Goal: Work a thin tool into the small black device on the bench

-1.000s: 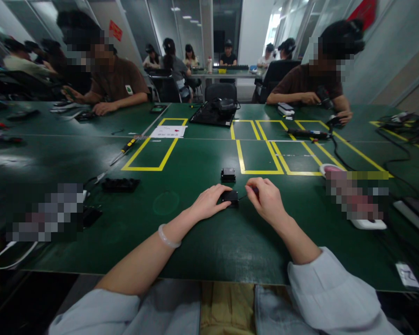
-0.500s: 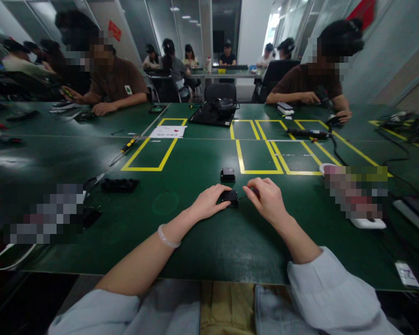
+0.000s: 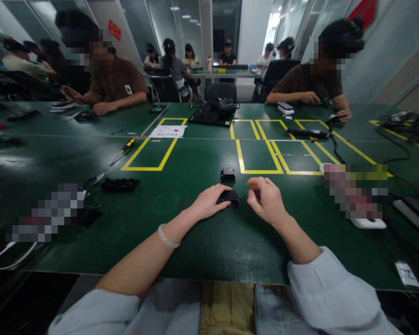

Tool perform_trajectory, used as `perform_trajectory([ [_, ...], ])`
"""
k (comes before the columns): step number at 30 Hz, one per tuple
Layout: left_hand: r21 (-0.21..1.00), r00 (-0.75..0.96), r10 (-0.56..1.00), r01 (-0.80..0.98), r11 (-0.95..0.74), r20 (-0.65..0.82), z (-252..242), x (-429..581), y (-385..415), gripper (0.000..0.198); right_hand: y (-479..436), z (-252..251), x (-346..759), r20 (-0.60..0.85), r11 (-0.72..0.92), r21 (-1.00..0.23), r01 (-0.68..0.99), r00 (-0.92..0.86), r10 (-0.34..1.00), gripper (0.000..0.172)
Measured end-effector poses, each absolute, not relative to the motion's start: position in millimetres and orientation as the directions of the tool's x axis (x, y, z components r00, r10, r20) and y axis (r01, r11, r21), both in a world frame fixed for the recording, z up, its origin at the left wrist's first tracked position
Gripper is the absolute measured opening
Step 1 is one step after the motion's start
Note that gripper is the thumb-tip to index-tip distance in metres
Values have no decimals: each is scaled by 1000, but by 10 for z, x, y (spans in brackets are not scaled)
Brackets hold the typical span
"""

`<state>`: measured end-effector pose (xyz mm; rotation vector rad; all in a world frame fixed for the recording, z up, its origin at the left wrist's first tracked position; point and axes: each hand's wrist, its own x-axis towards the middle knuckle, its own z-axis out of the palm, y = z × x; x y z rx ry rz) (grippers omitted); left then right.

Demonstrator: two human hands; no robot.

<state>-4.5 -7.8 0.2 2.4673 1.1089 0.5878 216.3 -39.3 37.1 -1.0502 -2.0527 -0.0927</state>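
A small black box (image 3: pixel 231 198) lies on the green table, gripped at its left side between the thumb and fingers of my left hand (image 3: pixel 209 200). To its right, my right hand (image 3: pixel 267 200) is closed around a small screwdriver (image 3: pixel 243 198). The thin dark shaft points left at the box's side; whether the tip touches it I cannot tell. A bit of reddish handle shows among my fingers, and the rest is hidden. Just beyond the held box sits another small black block (image 3: pixel 227 174).
A black slotted part (image 3: pixel 120 184) lies to the left, near a yellow-and-black screwdriver (image 3: pixel 128 146). Blurred-out power strips (image 3: pixel 368 223) flank me. Yellow tape (image 3: pixel 261 172) marks rectangles ahead. Across the table (image 3: pixel 195 251), two people (image 3: pixel 118 79) work, with a black panel (image 3: pixel 209 116) between them.
My right hand's fingers have shifted on the screwdriver, the thumb and index moving slightly right and showing more of the reddish handle. My left hand and the box have stayed put.
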Motion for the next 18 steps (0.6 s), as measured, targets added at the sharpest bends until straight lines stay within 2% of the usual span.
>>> perform_trajectory([
  [4,492,601,767,609,-622,225,-6,-47,-75,37,-379,374,2147,695,641,-270,719,-315,646,7],
  [8,491,603,766,609,-623,223,-17,-48,-72,37,-369,364,2139,703,643,-266,718,-312,639,6],
  [18,502,599,768,604,-619,227,-8,-45,-77,37,-384,364,2173,696,647,-309,697,-298,653,17],
])
